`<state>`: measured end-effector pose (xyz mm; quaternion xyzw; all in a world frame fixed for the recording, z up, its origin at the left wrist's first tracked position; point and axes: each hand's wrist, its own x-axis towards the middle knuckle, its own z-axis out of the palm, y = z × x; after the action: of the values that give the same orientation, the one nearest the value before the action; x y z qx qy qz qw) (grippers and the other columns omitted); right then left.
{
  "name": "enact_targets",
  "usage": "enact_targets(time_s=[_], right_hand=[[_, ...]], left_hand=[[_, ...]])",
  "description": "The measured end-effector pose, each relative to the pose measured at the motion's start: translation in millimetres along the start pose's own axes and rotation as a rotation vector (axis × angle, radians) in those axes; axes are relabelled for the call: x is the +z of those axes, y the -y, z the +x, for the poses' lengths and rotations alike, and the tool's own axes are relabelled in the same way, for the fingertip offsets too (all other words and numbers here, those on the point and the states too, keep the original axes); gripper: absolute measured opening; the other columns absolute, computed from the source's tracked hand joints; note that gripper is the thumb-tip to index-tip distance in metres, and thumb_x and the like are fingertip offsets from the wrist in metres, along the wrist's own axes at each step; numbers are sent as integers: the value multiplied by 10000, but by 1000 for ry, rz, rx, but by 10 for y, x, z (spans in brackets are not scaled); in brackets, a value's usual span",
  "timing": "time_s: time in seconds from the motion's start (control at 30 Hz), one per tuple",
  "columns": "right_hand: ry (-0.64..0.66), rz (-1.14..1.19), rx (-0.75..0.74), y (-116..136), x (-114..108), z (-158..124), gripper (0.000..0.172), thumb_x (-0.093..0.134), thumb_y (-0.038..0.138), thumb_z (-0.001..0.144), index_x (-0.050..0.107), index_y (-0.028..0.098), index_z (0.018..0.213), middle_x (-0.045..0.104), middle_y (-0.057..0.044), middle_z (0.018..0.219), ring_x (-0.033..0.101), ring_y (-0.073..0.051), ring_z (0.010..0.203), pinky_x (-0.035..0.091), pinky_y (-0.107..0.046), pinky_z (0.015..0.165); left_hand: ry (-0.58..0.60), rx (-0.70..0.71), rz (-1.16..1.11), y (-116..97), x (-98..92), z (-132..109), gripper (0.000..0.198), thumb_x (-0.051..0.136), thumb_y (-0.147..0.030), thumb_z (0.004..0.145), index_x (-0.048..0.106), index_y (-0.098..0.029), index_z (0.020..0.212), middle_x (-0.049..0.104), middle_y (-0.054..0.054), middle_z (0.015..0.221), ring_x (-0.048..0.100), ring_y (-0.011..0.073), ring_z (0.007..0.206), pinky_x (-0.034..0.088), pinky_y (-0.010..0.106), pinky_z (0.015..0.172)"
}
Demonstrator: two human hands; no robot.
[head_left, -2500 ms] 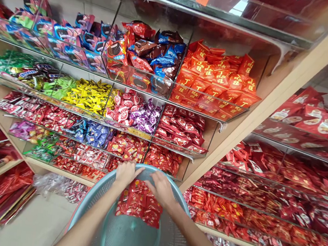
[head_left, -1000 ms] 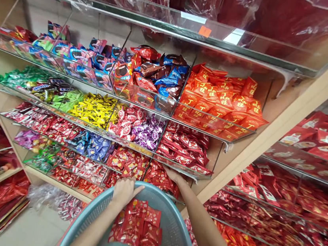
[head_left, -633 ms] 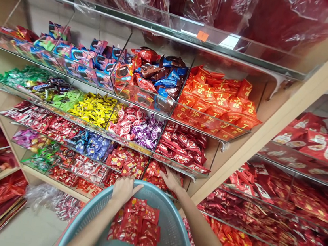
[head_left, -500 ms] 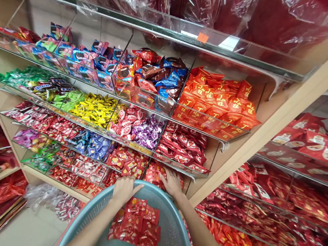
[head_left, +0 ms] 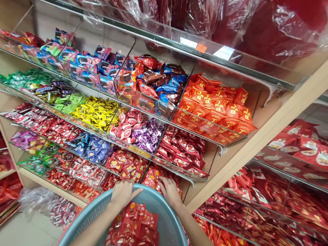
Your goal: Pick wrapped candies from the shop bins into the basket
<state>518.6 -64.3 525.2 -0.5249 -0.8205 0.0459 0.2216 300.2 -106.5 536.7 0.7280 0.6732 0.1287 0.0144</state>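
Legibly "旺"-marked packets (head_left: 211, 104), Snickers (head_left: 45, 89), hands (head_left: 122, 193) by basket (head_left: 175, 229)

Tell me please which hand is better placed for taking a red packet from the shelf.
Probably the right hand: it is at the shelf's red packets, while the left hand holds the rim of the teal basket.

The one camera sits on the person's head. It looks forward and down, and the shelves (head_left: 269, 130) slant across its view. The basket (head_left: 174, 236) is close below it, at the bottom middle. The left hand (head_left: 123, 193) and right hand (head_left: 170, 191) are a bit farther out. The top right corner is too dark to tell much.
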Motion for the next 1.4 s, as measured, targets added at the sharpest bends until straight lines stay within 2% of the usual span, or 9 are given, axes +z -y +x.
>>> enact_targets(time_s=[0.23,0.4,0.57,0.73,0.93,1.03,1.2,1.4], right_hand=[[-51,43,-12,122,-56,48,248,343,305,830,521,250,993,561,-40,944,466,-189,900,305,-334,815],[32,61,-79,244,-23,189,243,478,364,763,531,254,973,525,-28,966,442,-180,889,325,-303,757],[101,55,-24,230,77,302,209,574,360,691,557,244,864,514,-14,906,428,-182,879,323,-307,733],[60,102,-34,219,99,260,146,530,358,727,546,222,779,533,0,858,445,-161,826,319,-293,714],[61,195,-56,257,88,178,208,452,358,779,544,242,926,574,3,833,475,-147,806,333,-264,714],[65,167,-51,278,78,176,212,433,367,787,570,241,889,570,-10,865,474,-155,826,325,-284,749],[-75,266,19,291,5,179,242,413,388,787,575,210,803,560,-24,825,477,-154,799,340,-294,751],[-367,808,281,381,-102,-24,283,488,429,724,549,174,828,559,-13,748,498,-128,672,403,-245,628]], left_hand=[[-24,15,-4,20,48,8,633,173,-603,753,559,-125,903,612,134,789,567,259,766,379,343,679],[-37,42,7,43,100,26,591,187,-578,768,554,-132,897,610,128,788,562,247,775,372,336,690],[-15,32,-6,35,71,22,603,210,-602,750,548,-129,911,603,126,824,553,248,797,367,329,699],[18,1,-8,21,46,13,641,195,-619,740,548,-122,937,598,139,848,549,261,814,366,342,700],[15,15,5,24,68,16,646,177,-614,746,545,-124,950,598,138,843,551,260,810,367,346,700],[9,13,16,22,70,16,650,178,-615,746,541,-121,962,601,136,826,554,257,804,369,337,696],[26,-3,21,16,49,12,675,172,-626,739,544,-112,967,601,144,812,562,255,785,372,336,694],[27,-11,11,9,44,22,663,195,-630,733,550,-119,961,602,143,828,557,258,812,376,328,700]])
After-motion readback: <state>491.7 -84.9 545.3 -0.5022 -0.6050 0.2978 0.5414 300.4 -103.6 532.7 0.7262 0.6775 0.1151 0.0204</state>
